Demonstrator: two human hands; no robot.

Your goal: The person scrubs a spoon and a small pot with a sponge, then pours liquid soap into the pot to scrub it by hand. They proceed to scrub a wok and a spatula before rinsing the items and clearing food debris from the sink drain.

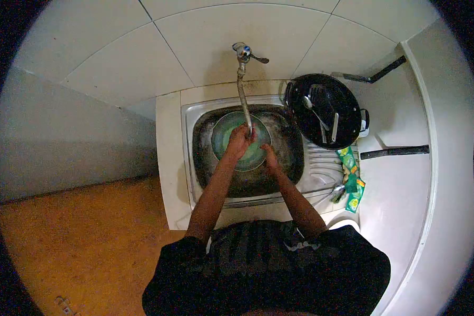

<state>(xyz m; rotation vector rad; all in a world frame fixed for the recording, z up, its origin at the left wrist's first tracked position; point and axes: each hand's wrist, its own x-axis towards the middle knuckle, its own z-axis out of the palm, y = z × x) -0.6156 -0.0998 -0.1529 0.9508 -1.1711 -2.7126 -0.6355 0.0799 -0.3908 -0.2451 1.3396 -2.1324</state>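
A pale tiled wall point(237, 31) is seen behind a steel sink point(292, 158) set into a white counter point(400, 200), with an orange-brown floor point(89, 237) on the left. A round green plate point(224, 137) lies in the dark basin of the sink, directly below the spout of a long metal tap point(243, 95) fixed to the wall.

The left hand point(239, 142) is held over the middle of the plate, just under the end of the tap, with its fingers bent. Whether anything is gripped in it cannot be told. The right hand point(270, 158) is placed at the lower right rim of the plate. Its fingers are partly hidden, so it cannot be told whether the rim is grasped or merely touched. Both forearms are stretched forward over the front edge of the sink.

To the right of the basin, a ribbed drainboard point(321, 163) is seen, and a black pan point(347, 113) rests at its far end with several metal utensils point(321, 121) lying in it. A strip of green sachets point(353, 179) lies at the right edge of the drainboard. Two dark handles point(395, 151) are seen on the counter further right.
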